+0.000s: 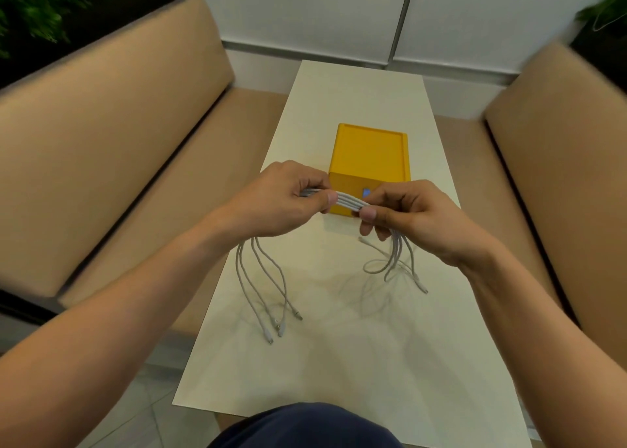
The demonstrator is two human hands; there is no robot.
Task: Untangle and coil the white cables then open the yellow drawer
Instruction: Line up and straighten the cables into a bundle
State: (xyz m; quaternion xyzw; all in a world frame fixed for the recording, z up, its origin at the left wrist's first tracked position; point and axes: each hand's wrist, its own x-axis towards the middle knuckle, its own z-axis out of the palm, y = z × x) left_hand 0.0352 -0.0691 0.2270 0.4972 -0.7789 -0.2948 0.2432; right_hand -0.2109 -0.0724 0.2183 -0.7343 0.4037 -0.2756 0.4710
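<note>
The white cables (346, 200) are stretching in one straight bunch above the middle of the surface (339, 362), ends dangling down both sides. The yellow drawer (371, 155) is sitting shut just behind them.

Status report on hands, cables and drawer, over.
Left hand and right hand both grip the white cables, bundle stretched between them. Loose ends dangle over the table. Yellow drawer behind, front partly hidden by hands.

both forearms bare up to frame edge, l hand (285, 199) & r hand (414, 216) bare too, thumbnails short. dark navy cloth (305, 427) at btm centre, plain, smooth; can't tell which garment.
</note>
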